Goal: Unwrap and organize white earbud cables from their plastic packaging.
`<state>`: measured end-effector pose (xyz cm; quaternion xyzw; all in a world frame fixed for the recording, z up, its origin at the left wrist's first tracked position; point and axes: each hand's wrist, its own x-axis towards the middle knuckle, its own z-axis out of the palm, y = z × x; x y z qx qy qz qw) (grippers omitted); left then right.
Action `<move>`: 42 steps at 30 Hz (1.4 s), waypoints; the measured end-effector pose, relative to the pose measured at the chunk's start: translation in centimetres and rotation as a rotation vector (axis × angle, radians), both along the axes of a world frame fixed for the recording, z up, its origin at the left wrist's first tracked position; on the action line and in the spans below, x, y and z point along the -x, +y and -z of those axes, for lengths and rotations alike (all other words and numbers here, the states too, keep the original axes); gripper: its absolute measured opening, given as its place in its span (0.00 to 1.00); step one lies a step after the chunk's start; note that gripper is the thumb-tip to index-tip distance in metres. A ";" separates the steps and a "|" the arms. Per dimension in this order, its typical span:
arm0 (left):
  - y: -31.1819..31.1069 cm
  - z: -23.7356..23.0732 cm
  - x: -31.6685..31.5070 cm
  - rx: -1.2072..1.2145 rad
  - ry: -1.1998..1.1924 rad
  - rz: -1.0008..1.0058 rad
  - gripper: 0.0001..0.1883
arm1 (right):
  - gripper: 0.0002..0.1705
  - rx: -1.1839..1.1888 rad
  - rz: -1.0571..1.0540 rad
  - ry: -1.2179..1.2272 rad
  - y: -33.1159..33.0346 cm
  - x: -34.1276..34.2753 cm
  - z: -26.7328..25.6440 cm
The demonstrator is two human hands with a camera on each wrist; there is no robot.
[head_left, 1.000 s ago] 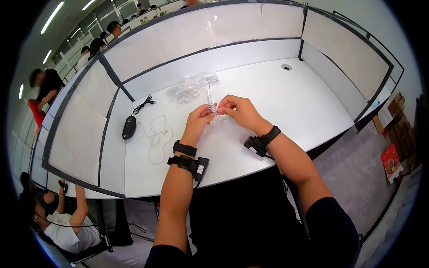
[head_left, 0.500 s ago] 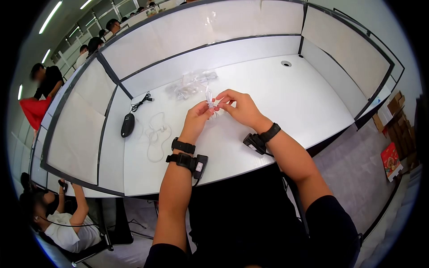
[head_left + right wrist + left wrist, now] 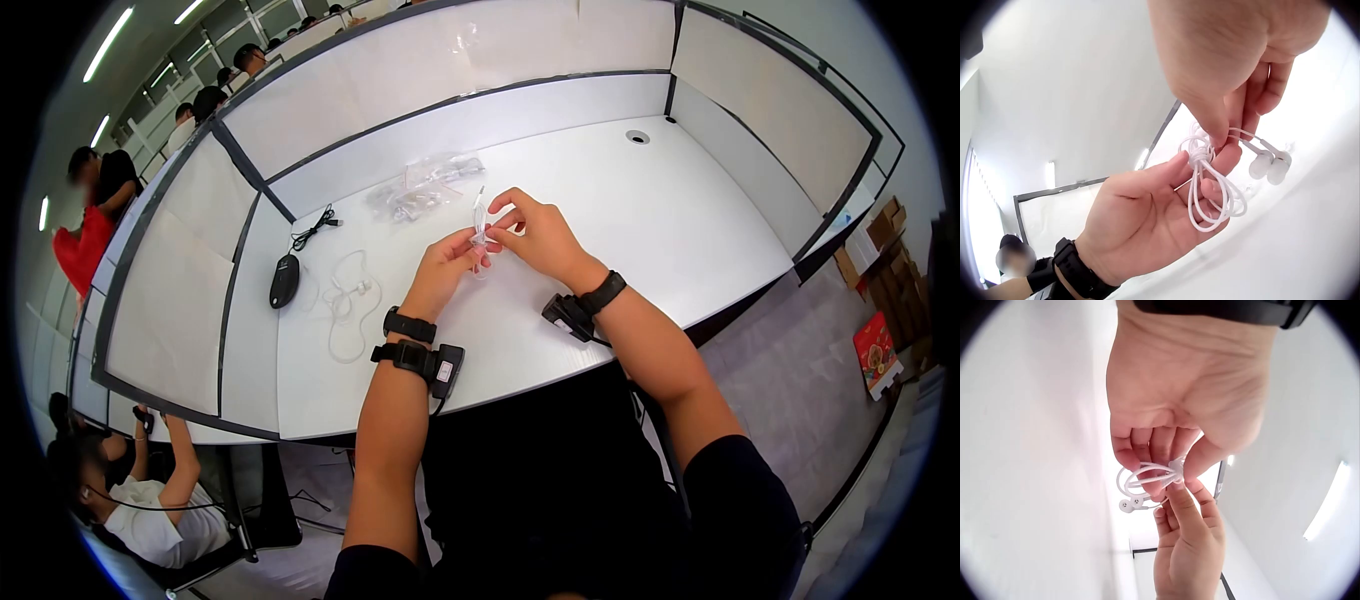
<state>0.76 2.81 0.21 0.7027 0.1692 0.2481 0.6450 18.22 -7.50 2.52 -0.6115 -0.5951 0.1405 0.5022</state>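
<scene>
Between both hands is a coiled pair of white wired earphones point(image 3: 1199, 154), wound tight around its middle, with loops hanging below. My left hand point(image 3: 445, 262) pinches the wound middle between thumb and fingers. My right hand point(image 3: 542, 240) pinches the thin cord right beside it, thumb against fingers. Two earbuds point(image 3: 1269, 165) dangle from the cord by the right fingertips in the right wrist view. Above the hands in the head view, part of the bundle stands up over the white desk point(image 3: 640, 220). Fingers hide some of the winding.
Another white earphone set point(image 3: 362, 287) lies loosely spread on the desk, left of my left arm. A black mouse point(image 3: 285, 281) with its bundled cable is near the left partition. Clear plastic bags point(image 3: 425, 187) with white contents lie toward the back. Partition walls point(image 3: 480, 60) surround the desk.
The bundle has tilted slightly right, its narrow upper end now showing above the fingers. My right fingers have shifted a little at the winding, while the left hand stays nearly in place.
</scene>
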 end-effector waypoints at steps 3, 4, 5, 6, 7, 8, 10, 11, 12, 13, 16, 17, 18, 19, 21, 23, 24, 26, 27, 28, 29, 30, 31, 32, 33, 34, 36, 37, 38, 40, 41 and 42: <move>-0.3 -0.6 -0.1 0.213 -0.047 -0.020 0.17 | 0.13 -0.035 0.003 0.031 0.0 0.1 0.1; -0.2 -0.6 -0.1 0.182 -0.057 -0.018 0.17 | 0.13 -0.049 0.024 0.007 0.0 0.0 0.1; -0.2 -0.6 0.0 0.152 -0.067 -0.018 0.17 | 0.13 -0.063 0.045 -0.017 0.1 0.0 0.1; -0.3 -0.6 0.0 0.131 -0.053 -0.055 0.16 | 0.13 -0.053 0.054 -0.010 0.2 -0.1 0.3; -0.2 -0.3 -0.1 0.114 -0.051 -0.089 0.16 | 0.12 -0.059 0.059 -0.015 0.2 -0.1 0.3; -0.1 -0.2 0.0 0.113 -0.047 -0.126 0.15 | 0.12 -0.053 0.052 -0.019 0.2 -0.1 0.3; -0.2 -0.1 0.0 0.091 -0.041 -0.181 0.14 | 0.13 -0.044 0.047 -0.025 0.1 -0.2 0.3; -0.2 -0.1 0.0 0.070 -0.038 -0.199 0.14 | 0.13 -0.042 0.048 -0.026 0.1 -0.1 0.2; -0.2 -0.1 0.0 0.050 -0.034 -0.217 0.13 | 0.13 -0.040 0.049 -0.027 0.0 0.0 0.1; -0.2 -0.2 0.1 0.043 -0.018 -0.222 0.13 | 0.13 -0.043 0.044 -0.025 0.1 0.0 0.2; -0.3 -0.5 0.1 0.022 0.009 -0.234 0.13 | 0.13 -0.044 0.030 -0.030 0.2 -0.2 0.3; -0.3 -0.5 0.1 0.017 0.007 -0.237 0.13 | 0.13 -0.038 0.025 -0.034 0.2 -0.2 0.3; -0.3 -0.4 0.1 0.012 0.006 -0.239 0.13 | 0.13 -0.031 0.020 -0.037 0.2 -0.1 0.3; -0.2 -0.1 0.2 -0.010 0.020 -0.246 0.13 | 0.13 -0.011 0.004 -0.031 0.1 0.0 0.3; 0.4 0.2 0.0 -0.064 0.048 -0.254 0.13 | 0.13 0.017 -0.021 -0.017 0.0 0.1 0.1; 0.1 -0.1 0.0 -0.067 0.037 -0.258 0.13 | 0.15 0.003 -0.065 -0.017 -0.1 0.0 0.2; 0.0 -0.2 0.1 -0.074 0.043 -0.257 0.13 | 0.15 -0.018 -0.072 -0.021 0.0 0.0 0.3; -0.1 -0.5 0.1 -0.060 0.028 -0.265 0.13 | 0.15 -0.040 -0.083 -0.016 0.0 0.0 0.4; -0.1 -0.4 0.1 -0.071 0.025 -0.268 0.12 | 0.15 -0.043 -0.085 -0.006 0.0 0.0 0.3; 0.1 -0.1 0.2 -0.082 0.020 -0.271 0.12 | 0.15 -0.045 -0.088 0.002 -0.1 0.0 0.3; 0.3 0.1 0.2 -0.093 0.015 -0.275 0.12 | 0.16 -0.037 -0.086 -0.011 -0.1 -0.1 0.3; 0.4 0.1 0.2 -0.109 0.018 -0.275 0.11 | 0.16 -0.028 -0.084 -0.024 -0.1 -0.2 0.4; 0.4 0.1 0.3 -0.123 0.022 -0.276 0.10 | 0.16 -0.018 -0.084 -0.035 -0.1 -0.2 0.5; 0.4 0.2 0.3 -0.138 0.026 -0.277 0.10 | 0.16 -0.010 -0.085 -0.027 0.0 -0.2 0.5; 0.4 0.2 0.4 -0.144 0.028 -0.279 0.09 | 0.16 -0.003 -0.085 -0.020 0.0 -0.2 0.5; 0.3 0.3 0.3 -0.150 0.029 -0.280 0.09 | 0.16 0.004 -0.084 -0.012 0.0 -0.2 0.4; 0.2 0.4 0.2 -0.172 0.028 -0.283 0.09 | 0.16 -0.001 -0.104 0.004 0.0 -0.1 0.3; 0.1 0.3 0.1 -0.188 0.028 -0.286 0.09 | 0.17 -0.003 -0.112 0.014 -0.1 -0.1 0.4; 0.0 0.2 0.1 -0.204 0.027 -0.289 0.09 | 0.17 -0.004 -0.122 0.029 -0.1 -0.1 0.4; -0.3 -0.1 0.0 -0.206 0.012 -0.297 0.08 | 0.17 -0.008 -0.144 0.056 0.1 -0.1 0.5; -0.3 -0.1 0.0 -0.206 0.002 -0.302 0.08 | 0.17 -0.020 -0.148 0.060 0.1 -0.2 0.6; -0.3 -0.1 -0.1 -0.208 0.002 -0.300 0.08 | 0.16 -0.030 -0.153 0.063 0.2 -0.3 0.8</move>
